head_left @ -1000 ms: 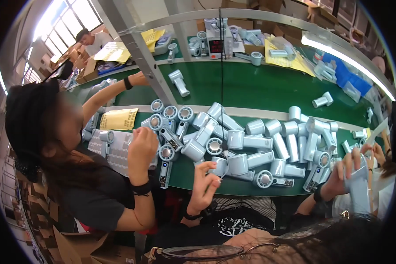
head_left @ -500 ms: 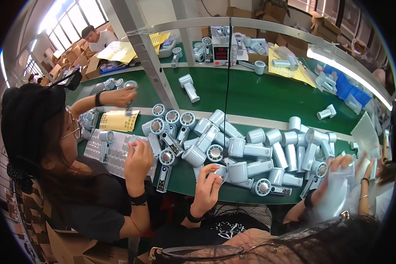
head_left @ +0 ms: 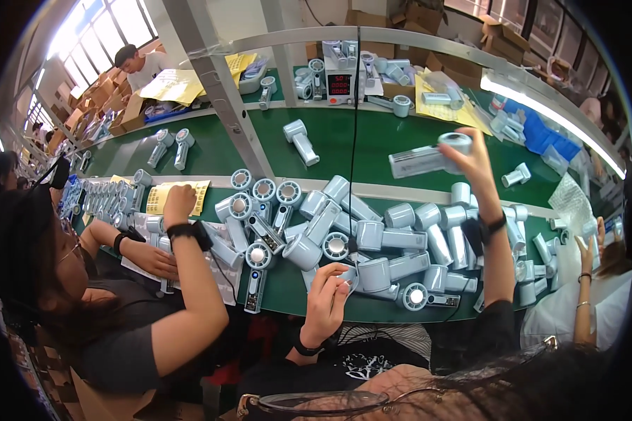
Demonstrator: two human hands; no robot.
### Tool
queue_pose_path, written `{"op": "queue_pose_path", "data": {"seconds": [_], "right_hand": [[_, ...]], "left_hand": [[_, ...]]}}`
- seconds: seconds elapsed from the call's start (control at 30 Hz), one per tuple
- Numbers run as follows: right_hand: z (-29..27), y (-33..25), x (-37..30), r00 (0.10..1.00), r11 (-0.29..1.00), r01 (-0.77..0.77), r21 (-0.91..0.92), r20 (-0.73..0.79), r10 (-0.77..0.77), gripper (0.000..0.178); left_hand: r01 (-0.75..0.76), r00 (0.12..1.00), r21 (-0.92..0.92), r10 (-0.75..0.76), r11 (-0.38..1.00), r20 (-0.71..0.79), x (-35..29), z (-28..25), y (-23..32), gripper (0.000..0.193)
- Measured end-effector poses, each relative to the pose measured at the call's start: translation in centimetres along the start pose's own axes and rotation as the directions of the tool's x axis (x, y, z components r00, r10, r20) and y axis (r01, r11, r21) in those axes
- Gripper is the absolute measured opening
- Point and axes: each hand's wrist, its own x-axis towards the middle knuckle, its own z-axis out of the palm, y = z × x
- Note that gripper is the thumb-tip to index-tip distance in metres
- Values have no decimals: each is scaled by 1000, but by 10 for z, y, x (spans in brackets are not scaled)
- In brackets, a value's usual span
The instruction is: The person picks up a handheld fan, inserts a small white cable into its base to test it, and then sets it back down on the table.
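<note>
My right hand (head_left: 467, 158) is raised over the far side of the bench, fingers wrapped round the round head of a pale blue handheld fan (head_left: 416, 163). The fan's handle points left. Low in the middle, my left hand (head_left: 325, 298) is closed in a pinch, with a small pale piece showing at the fingertips; its kind is hard to make out. A black cable (head_left: 354, 140) hangs down to a plug just above that hand. Before both hands lies a pile of pale blue handheld fans (head_left: 390, 240), some with round grilles up and some with circuit boards showing.
On my left, a co-worker's hands (head_left: 154, 259) work over grey and yellow label sheets (head_left: 161, 198). Another person's hand (head_left: 588, 252) is at the far right. A metal frame post (head_left: 221, 98) crosses the green bench (head_left: 372, 147). A power supply (head_left: 340, 86) stands behind.
My right hand has moved from the lower right up and leftward over the bench, with the fan in it. My left hand stays nearly in place. The co-worker's hands have shifted.
</note>
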Motion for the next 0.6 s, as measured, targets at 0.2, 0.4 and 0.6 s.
{"op": "queue_pose_path", "data": {"seconds": [0.2, 0.4, 0.6], "right_hand": [[69, 116, 123, 945, 711, -71, -700, 182, 273, 81], [186, 109, 151, 878, 579, 345, -739, 472, 79, 87], [291, 101, 136, 813, 675, 356, -646, 571, 117, 85]], "left_hand": [[22, 1000, -30, -22, 999, -5, -1, -19, 9, 12], [62, 998, -14, -62, 998, 22, 8, -24, 15, 11], [79, 995, 17, -80, 997, 52, 25, -16, 21, 10]]}}
